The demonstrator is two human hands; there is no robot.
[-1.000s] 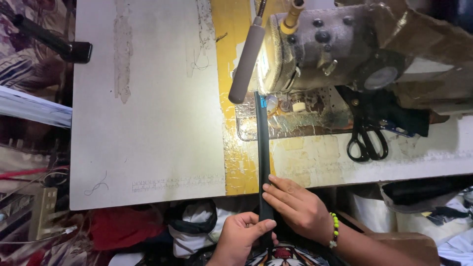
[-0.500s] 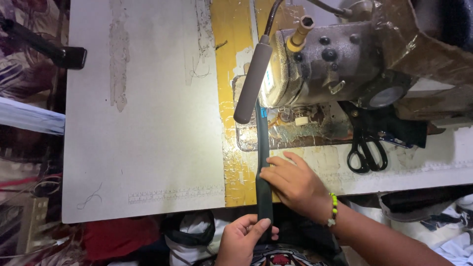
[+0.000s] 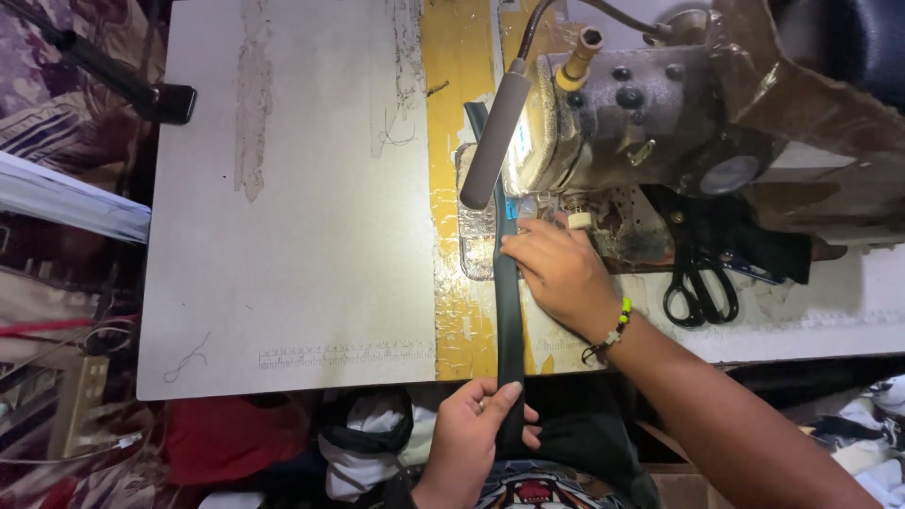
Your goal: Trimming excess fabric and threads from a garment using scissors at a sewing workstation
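The right hand (image 3: 558,273) has slid from the counter's (image 3: 311,236) 6 o'clock edge up toward 12, fingers now flat on the dark strap (image 3: 510,311) beside the sewing machine (image 3: 650,123). The strap has fed forward with it. The left hand (image 3: 471,438) pinches the strap's tail at 6 o'clock. Scissors (image 3: 699,287) lie at 3 o'clock.
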